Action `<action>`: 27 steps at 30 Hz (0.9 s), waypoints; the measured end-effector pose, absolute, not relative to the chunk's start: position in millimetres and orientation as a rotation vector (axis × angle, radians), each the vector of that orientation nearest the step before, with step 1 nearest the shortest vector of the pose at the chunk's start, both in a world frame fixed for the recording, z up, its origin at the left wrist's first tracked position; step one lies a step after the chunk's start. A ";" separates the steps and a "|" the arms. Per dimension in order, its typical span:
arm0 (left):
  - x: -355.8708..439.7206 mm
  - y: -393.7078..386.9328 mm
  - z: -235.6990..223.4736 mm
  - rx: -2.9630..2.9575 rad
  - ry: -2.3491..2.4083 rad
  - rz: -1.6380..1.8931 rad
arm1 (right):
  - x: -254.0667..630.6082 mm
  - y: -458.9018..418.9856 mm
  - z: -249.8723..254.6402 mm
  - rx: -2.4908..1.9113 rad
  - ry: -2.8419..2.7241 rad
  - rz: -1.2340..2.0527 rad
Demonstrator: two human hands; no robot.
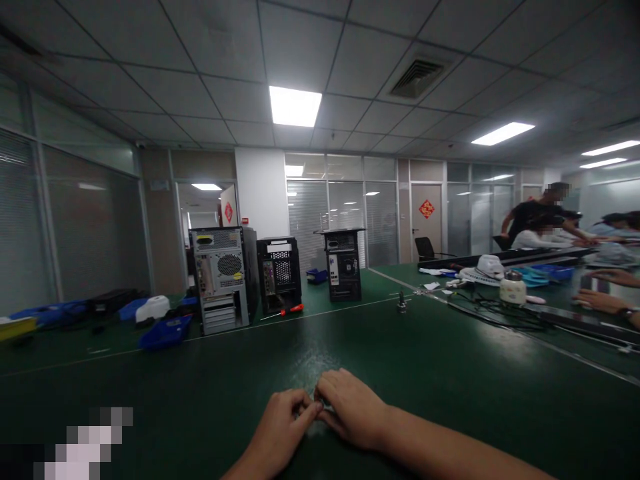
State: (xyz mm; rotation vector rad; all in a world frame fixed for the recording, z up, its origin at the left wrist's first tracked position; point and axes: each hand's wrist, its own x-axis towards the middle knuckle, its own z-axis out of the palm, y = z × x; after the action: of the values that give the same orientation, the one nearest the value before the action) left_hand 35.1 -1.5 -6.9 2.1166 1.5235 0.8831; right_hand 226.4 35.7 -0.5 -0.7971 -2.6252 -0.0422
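Note:
My left hand (285, 421) and my right hand (353, 408) meet low in the view, just above the green tabletop (210, 393). The left thumb and fingers are pinched together and touch the right hand's fingertips. Curled over from the other side, the right fingers are closed too. Whatever lies between the fingertips is hidden or too small to name. Beyond the hands lies a screwdriver (290, 311) with a red handle, in front of a black computer case (280, 273). A small dark metal part (401, 305) stands upright farther right.
A grey computer tower (220, 280) and another black case (343, 267) stand across the table. Blue trays (165, 332) sit at left. On the right are tangled black cables (493, 313), a cream-coloured pot (513, 291) and another person's hands (603, 300). More people work behind.

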 end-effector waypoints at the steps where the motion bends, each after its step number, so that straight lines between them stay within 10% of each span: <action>1: 34.6 -1.0 -7.3 2.106 1.518 0.894 | 226.4 34.4 0.8 -0.795 -2.621 -0.043; 27: 33.7 0.5 -10.1 2.089 1.479 0.878 | 453.5 203.8 -23.6 -1.672 -1.764 0.214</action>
State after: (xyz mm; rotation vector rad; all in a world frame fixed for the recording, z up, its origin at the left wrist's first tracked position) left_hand 33.7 0.5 -10.1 2.0886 1.4791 0.8785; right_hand 453.5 203.8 -23.6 -1.6718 -1.7644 0.2137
